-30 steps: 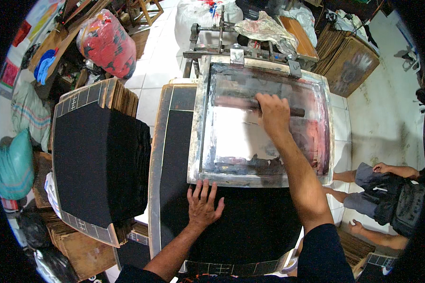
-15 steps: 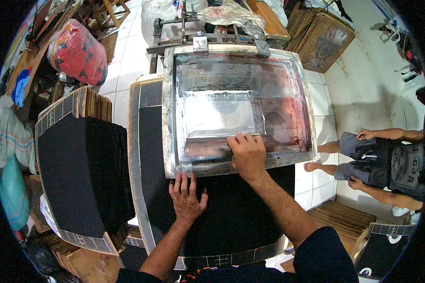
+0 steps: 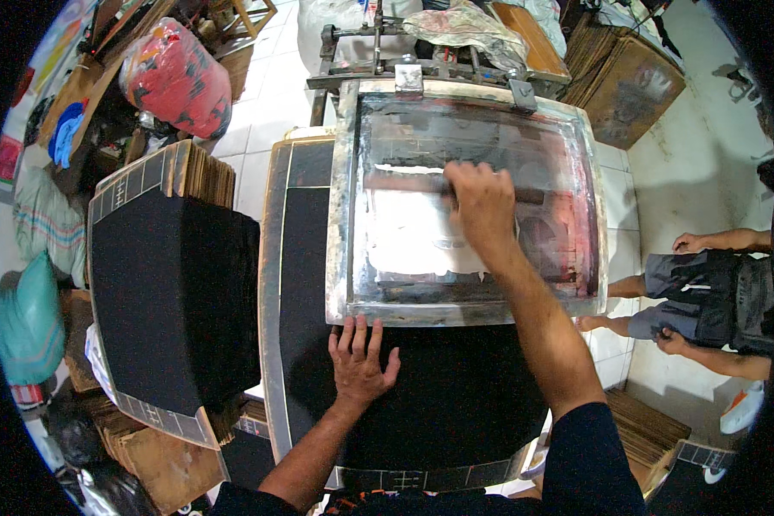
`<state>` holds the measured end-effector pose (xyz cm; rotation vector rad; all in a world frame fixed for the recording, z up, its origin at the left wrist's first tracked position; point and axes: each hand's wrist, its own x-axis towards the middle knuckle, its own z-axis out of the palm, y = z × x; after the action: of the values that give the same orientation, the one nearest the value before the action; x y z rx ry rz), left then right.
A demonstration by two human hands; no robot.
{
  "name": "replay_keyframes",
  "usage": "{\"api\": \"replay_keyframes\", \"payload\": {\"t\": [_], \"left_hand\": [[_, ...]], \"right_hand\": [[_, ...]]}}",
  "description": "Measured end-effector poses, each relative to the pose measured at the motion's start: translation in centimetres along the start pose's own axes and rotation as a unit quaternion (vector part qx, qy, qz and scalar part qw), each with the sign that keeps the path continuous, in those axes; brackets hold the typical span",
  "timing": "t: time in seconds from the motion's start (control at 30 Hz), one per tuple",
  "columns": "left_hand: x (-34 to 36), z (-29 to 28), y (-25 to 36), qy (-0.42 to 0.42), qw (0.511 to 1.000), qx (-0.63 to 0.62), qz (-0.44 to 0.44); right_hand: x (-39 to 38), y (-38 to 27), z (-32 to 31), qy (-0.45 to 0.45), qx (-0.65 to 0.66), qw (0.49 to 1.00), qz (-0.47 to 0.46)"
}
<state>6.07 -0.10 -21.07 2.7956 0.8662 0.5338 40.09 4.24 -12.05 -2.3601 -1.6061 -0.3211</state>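
- Gripping the squeegee [image 3: 529,196] in the right hand [image 3: 483,199], with fingers clamped round its dark bar and knuckles facing up.
- Lying crosswise inside the frame [image 3: 456,314], that same squeegee, over the far part of a white patch [image 3: 413,228] on the mesh [image 3: 456,129], and poking out to the right of the hand.
- Hard to tell, through the slight blur, just where the thumb sits on the bar.
- Bracing the left hand [image 3: 361,368] at the frame's near edge, toward its left corner, with fingertips touching the rim, fingers apart and thumb out to the side.
- Below that hand, black cloth [image 3: 439,404], spread along a long board [image 3: 273,258] and running under the frame.
- Up at the far edge, two metal clamps [image 3: 409,80], biting on the frame, with a stained rag [image 3: 469,33] draped just behind.
- Over to the left, a stack [image 3: 211,176] of boards, topped with more black cloth and standing just beside the long board.
- Farther left, a teal sack [image 3: 30,318]; higher up, a red bundle [image 3: 181,77] in clear wrap.
- Away on the right, near the wall [image 3: 692,172], another person [image 3: 752,297] in grey shorts.
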Motion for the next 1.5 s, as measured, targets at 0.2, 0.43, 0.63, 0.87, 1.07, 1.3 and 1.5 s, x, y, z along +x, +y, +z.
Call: {"api": "replay_keyframes", "payload": {"t": [0.2,0.43,0.63,0.87,1.07,1.3,1.5], "left_hand": [[0.0,-0.2,0.1,-0.026,1.000,0.012,-0.009],[-0.1,-0.2,0.1,-0.020,1.000,-0.008,-0.010],[-0.1,0.0,0.0,-0.016,1.000,0.006,-0.016],[-0.3,0.1,0.1,-0.021,1.000,0.007,-0.015],[0.1,-0.2,0.1,-0.004,1.000,-0.008,-0.006],[0.1,-0.6,0.1,-0.008,0.999,-0.030,-0.017],[2.7,-1.0,-1.3,0.083,0.957,-0.142,-0.239]], "right_hand": [[1.2,0.9,2.0,-0.004,-0.011,1.000,-0.007],[-8.6,-3.3,-3.5,-0.138,0.004,0.990,0.012],[-1.2,0.3,-0.9,-0.090,0.011,0.996,0.018],[2.8,1.7,2.1,-0.005,-0.030,0.999,0.013],[-6.0,-1.8,-1.3,-0.063,-0.035,0.997,0.016],[-11.9,-4.3,-3.4,-0.056,0.006,0.998,0.010],[-12.4,-4.3,-2.8,-0.040,-0.006,0.999,0.013]]}}
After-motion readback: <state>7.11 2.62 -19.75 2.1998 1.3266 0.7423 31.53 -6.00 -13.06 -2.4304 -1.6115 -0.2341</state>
